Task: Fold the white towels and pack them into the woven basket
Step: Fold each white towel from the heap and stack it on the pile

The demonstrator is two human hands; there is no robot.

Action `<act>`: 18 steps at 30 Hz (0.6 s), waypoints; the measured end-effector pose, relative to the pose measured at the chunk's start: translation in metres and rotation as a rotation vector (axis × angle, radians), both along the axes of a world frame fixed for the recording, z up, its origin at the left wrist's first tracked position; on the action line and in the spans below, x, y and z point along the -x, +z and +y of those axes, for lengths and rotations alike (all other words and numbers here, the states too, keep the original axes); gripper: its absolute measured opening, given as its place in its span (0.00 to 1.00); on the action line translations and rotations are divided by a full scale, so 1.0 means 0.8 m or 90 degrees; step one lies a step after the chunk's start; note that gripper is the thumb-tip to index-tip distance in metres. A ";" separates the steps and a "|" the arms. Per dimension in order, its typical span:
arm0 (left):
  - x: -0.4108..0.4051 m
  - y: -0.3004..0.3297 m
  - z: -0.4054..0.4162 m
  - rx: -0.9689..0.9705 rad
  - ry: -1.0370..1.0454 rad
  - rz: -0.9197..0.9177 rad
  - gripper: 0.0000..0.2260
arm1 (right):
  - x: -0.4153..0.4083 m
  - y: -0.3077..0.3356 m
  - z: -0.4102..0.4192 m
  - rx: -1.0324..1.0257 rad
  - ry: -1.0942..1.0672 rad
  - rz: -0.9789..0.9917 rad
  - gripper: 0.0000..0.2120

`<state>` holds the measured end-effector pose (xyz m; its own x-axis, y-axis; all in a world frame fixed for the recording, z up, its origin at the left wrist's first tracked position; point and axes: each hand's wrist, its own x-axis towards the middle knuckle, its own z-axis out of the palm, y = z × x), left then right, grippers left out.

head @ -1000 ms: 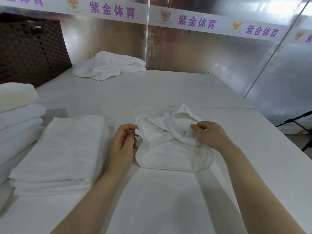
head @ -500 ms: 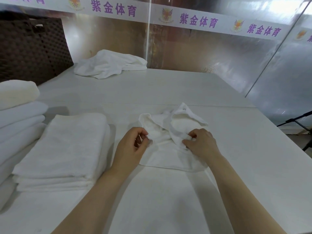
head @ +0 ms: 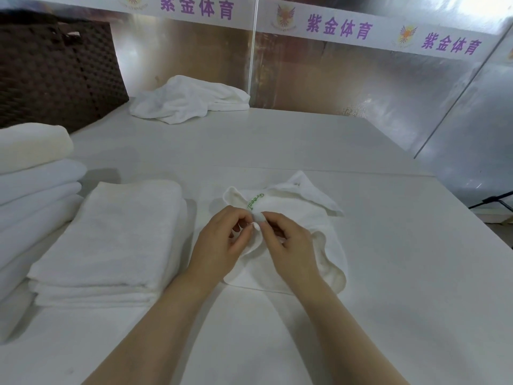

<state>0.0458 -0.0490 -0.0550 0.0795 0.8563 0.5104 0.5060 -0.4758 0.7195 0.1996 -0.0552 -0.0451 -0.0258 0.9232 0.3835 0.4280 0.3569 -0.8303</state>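
Head view, item by item. Small white towel [head: 302, 234]: it is lying crumpled on the white surface [head: 388, 273], around the middle and toward the near edge, with green stitched lettering showing on an upturned fold. Your left hand [head: 222, 243] is pinching one edge of this towel between thumb and fingertips. Your right hand [head: 288, 245] is pinching the same edge just beside it, so both grips are grasping cloth and meeting over the towel's left part. Folded towel stack [head: 111, 240]: it is sitting flat just to the left of the small towel, not touching it. Taller pile of folded towels [head: 33, 184]: it is resting at the left edge of the surface, partly cut off by the frame. Unfolded towel heap [head: 188, 100]: it is lying loose at the far edge, well apart from your hands. Woven basket [head: 55, 70]: dark brown, it is standing at the far left corner; its inside is not showing.
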 end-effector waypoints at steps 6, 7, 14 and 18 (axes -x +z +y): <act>-0.003 0.003 -0.002 0.010 0.035 -0.031 0.03 | 0.003 -0.013 -0.001 0.006 -0.051 0.031 0.05; -0.004 0.003 -0.003 0.012 0.038 -0.032 0.03 | 0.003 -0.014 -0.001 0.008 -0.054 0.030 0.04; -0.002 -0.008 0.004 0.024 0.017 -0.029 0.05 | -0.001 -0.023 -0.002 0.010 -0.018 -0.017 0.05; -0.002 -0.014 0.007 -0.001 -0.016 -0.007 0.12 | 0.002 -0.020 -0.004 0.009 0.003 -0.020 0.05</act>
<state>0.0471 -0.0433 -0.0658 0.0945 0.8534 0.5125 0.4861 -0.4889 0.7244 0.1983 -0.0586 -0.0610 -0.0429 0.9283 0.3692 0.4526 0.3475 -0.8212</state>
